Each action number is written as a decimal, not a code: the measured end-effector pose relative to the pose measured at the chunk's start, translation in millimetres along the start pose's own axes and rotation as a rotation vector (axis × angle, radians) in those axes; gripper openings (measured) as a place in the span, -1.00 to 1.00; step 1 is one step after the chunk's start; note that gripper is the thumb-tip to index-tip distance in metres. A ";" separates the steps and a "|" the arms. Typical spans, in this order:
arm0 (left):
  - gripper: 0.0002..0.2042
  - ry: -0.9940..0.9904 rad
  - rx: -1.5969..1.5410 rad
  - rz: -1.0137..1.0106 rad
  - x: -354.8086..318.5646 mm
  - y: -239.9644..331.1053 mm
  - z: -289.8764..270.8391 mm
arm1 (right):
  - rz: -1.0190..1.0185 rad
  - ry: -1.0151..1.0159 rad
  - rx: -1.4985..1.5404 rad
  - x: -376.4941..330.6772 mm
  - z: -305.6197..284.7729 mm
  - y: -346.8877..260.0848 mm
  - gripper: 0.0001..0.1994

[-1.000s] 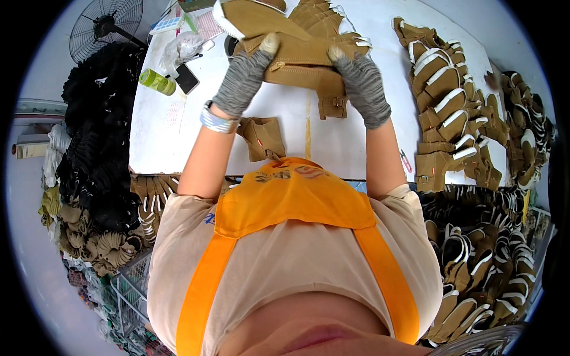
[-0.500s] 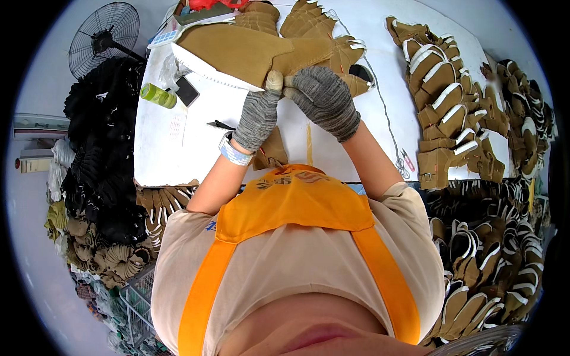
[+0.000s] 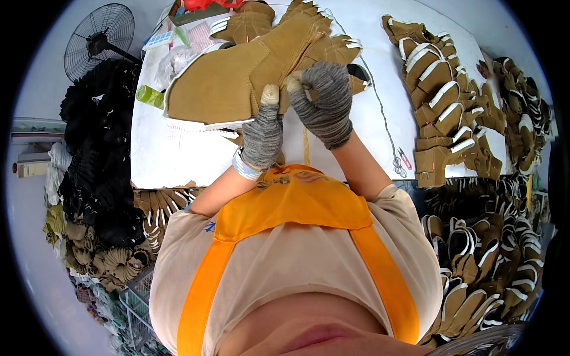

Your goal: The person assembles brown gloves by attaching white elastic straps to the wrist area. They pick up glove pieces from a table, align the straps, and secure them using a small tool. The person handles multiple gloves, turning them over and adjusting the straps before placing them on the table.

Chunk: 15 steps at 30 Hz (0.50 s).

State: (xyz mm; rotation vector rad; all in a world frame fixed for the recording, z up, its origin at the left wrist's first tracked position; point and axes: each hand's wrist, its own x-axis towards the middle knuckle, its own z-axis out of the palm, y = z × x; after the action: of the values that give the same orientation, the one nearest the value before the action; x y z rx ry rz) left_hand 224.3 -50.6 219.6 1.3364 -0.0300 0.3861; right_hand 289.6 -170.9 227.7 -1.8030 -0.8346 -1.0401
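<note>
— What are the hands doing right now?

— I'm looking at the left hand (image 3: 262, 133) first. Its grip is closing narrow on the tan suede boot upper (image 3: 237, 83): the thumb is pressing down on the near edge of the piece, close to its middle seam, and the gloved fingers are tucking under it. The right hand (image 3: 323, 101) is sitting just beside, its thumb and forefinger pinching together on the same edge. I'm judging both grips as clamped on the piece, with no gap showing.

— Which way is the piece lying from them?

— It's spreading up and to the left of the two hands, its long axis running roughly left to right, tilted a little. Most of it is hanging over on the left side, so the left hand is the nearer one to its bulk. It's being held just above the white counter (image 3: 178, 157), not lying flat on it.

— And around it?

— Beyond the piece I'm seeing more tan cut pieces (image 3: 309, 24) stacked at the far edge. To the right, a row of finished tan uppers (image 3: 439, 89) is lining the counter, and small scissors (image 3: 399, 161) are lying near them. A green bottle (image 3: 148, 95) is standing to the left.
</note>
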 end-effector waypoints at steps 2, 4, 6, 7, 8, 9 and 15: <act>-0.46 0.023 0.036 0.046 0.5 2.6 3.2 | -0.029 0.019 -0.003 11.9 -5.0 -3.8 -0.85; -0.45 0.017 -0.002 0.048 1.3 11.0 6.7 | -0.046 -0.029 -0.030 20.9 -12.2 -8.4 -0.85; -0.45 -0.009 -0.063 -0.008 4.0 25.9 9.0 | -0.076 -0.002 -0.039 26.3 -13.2 -10.0 -0.86; -0.44 -0.029 -0.100 -0.050 6.1 32.7 10.4 | -0.085 0.018 -0.042 27.7 -12.1 -9.4 -0.86; -0.44 -0.018 -0.163 -0.070 8.7 35.8 13.4 | -0.093 0.037 -0.045 28.4 -11.0 -8.0 -0.86; -0.44 -0.003 -0.226 -0.088 11.1 37.2 17.1 | -0.097 0.014 -0.029 28.2 -9.3 -4.8 -0.87; -0.47 0.012 -0.297 -0.156 8.5 24.5 13.5 | -0.042 -0.262 0.001 24.6 -17.5 -5.9 -0.86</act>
State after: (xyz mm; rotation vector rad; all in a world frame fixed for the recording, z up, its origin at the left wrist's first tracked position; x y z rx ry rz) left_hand 227.8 -56.9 247.9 1.0351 0.0264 0.2460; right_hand 289.6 -181.5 256.6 -1.9551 -1.0338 -0.8391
